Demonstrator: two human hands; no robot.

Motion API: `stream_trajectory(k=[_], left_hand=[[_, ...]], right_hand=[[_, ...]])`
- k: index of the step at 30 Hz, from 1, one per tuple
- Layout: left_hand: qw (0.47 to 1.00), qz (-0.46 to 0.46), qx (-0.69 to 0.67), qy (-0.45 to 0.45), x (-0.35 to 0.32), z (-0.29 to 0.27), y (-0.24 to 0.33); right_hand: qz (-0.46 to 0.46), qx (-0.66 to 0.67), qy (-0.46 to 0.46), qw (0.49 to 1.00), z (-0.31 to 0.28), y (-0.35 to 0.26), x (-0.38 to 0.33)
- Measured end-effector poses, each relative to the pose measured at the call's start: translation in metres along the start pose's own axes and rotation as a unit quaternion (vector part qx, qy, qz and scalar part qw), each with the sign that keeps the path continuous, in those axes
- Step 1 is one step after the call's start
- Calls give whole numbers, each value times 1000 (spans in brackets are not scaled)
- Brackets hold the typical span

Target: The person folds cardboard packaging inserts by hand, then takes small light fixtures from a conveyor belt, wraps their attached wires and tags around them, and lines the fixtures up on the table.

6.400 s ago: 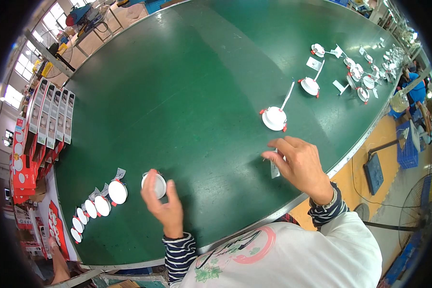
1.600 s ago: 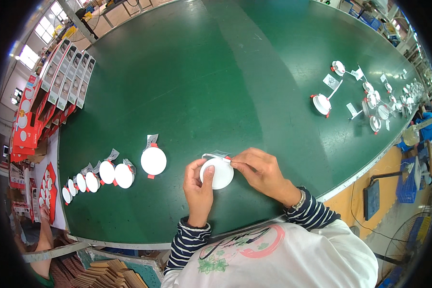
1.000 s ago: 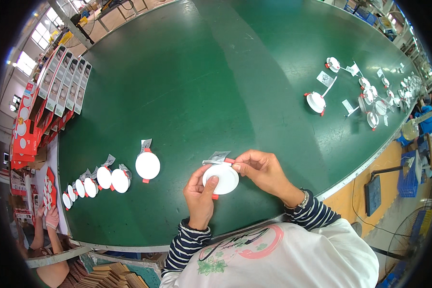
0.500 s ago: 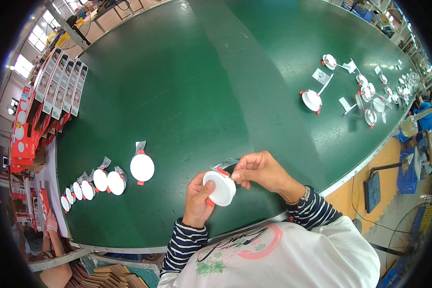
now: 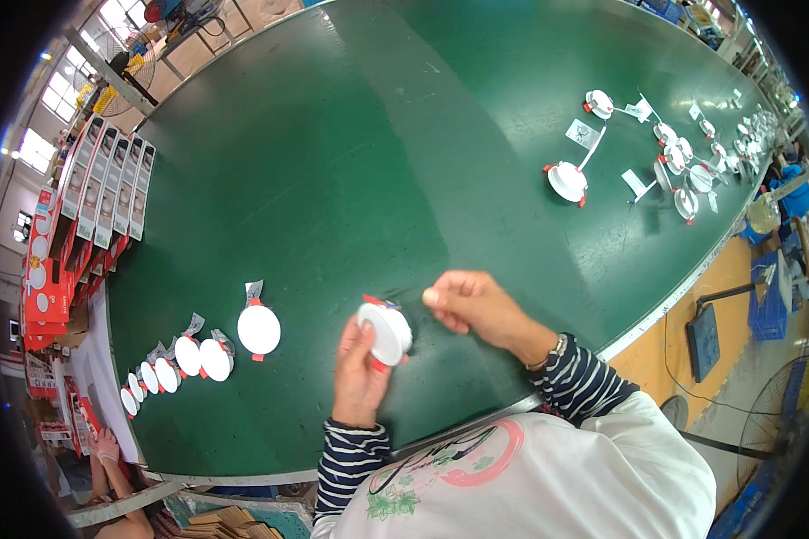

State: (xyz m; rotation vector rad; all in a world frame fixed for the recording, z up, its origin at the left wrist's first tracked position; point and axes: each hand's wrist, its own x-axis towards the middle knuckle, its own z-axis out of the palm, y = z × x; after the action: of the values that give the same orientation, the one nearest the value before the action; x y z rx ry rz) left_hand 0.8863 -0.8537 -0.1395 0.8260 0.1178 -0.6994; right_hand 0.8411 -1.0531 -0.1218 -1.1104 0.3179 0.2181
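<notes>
A wide dark green table fills the frame. At lower centre the left hand grips a round white plastic lamp with red clips, tilted. The right hand, fingers pinched shut, sits just right of it, not touching.

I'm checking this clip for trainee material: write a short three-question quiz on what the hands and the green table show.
1. True or false: the left hand holds the round white disc-shaped lamp with red clips.
2. The right hand is: A) flat on the green table; B) raised beside the lamp, fingers pinched; C) out of view.
3. Fill in: the row of white round lamps lies on the person's ____ side.

Key: 1 true; 2 B; 3 left.
</notes>
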Motion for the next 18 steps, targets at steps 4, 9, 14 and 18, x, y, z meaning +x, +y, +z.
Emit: stream_trajectory(k=[4,9,14,18], left_hand=[[972,129,155,119,17,-23,24],[793,318,431,291,19,-60,45],[449,465,690,326,12,-33,46],[555,491,631,230,10,-21,29]], right_hand=[[-134,-132,158,969,-40,-29,-3],[-382,-284,419,773,-136,-55,14],[-353,-316,633,613,-223,-79,25],[-214,-265,443,830,-234,-80,19]])
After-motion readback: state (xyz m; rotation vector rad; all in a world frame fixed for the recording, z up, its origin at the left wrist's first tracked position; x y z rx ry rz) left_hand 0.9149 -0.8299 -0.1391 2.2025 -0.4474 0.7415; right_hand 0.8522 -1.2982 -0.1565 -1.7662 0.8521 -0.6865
